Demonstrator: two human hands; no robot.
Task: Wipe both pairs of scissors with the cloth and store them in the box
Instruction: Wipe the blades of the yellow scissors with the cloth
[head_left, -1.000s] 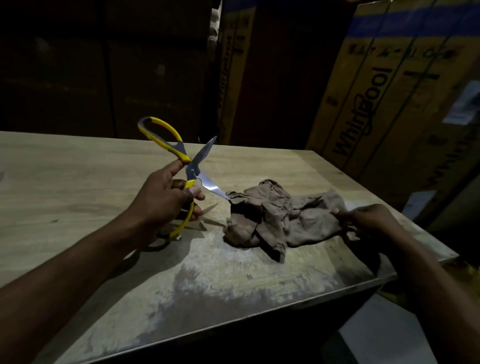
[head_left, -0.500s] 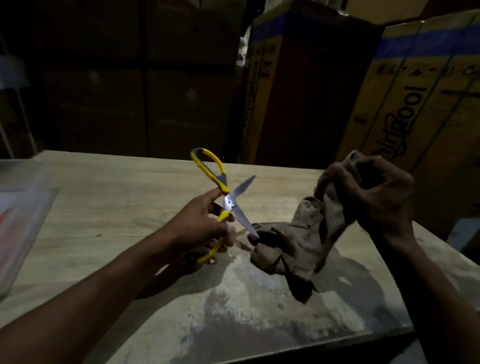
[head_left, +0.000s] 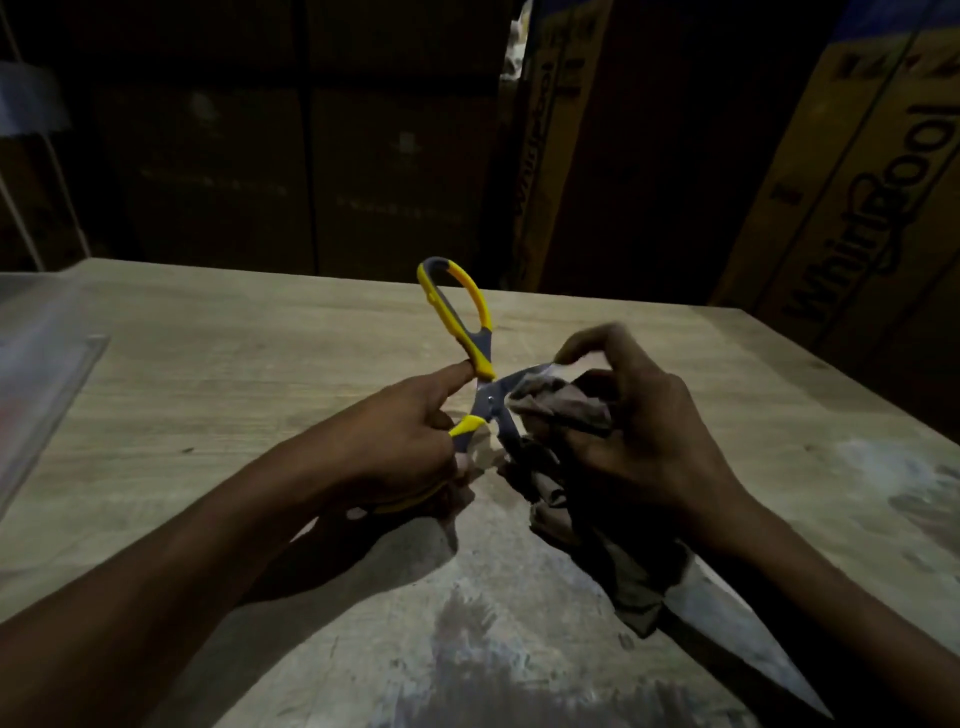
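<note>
My left hand (head_left: 402, 436) grips the lower handle of yellow and grey scissors (head_left: 467, 332), which are held above the wooden table (head_left: 218, 374) with the blades spread apart. The upper handle loop points up and away from me. My right hand (head_left: 639, 431) holds a brown cloth (head_left: 561, 410) bunched around the upper blade, thumb and fingers pinching it against the metal. The rest of the cloth hangs down under my right wrist. The second pair of scissors is out of sight.
A clear plastic box or lid (head_left: 41, 384) lies at the table's left edge. Large cardboard cartons (head_left: 852, 197) stand behind and to the right of the table. The near tabletop is worn and stained.
My right hand lifted the cloth off the table and brought it left onto the scissor blade. The left hand kept hold of the scissors and tilted the handles more upright.
</note>
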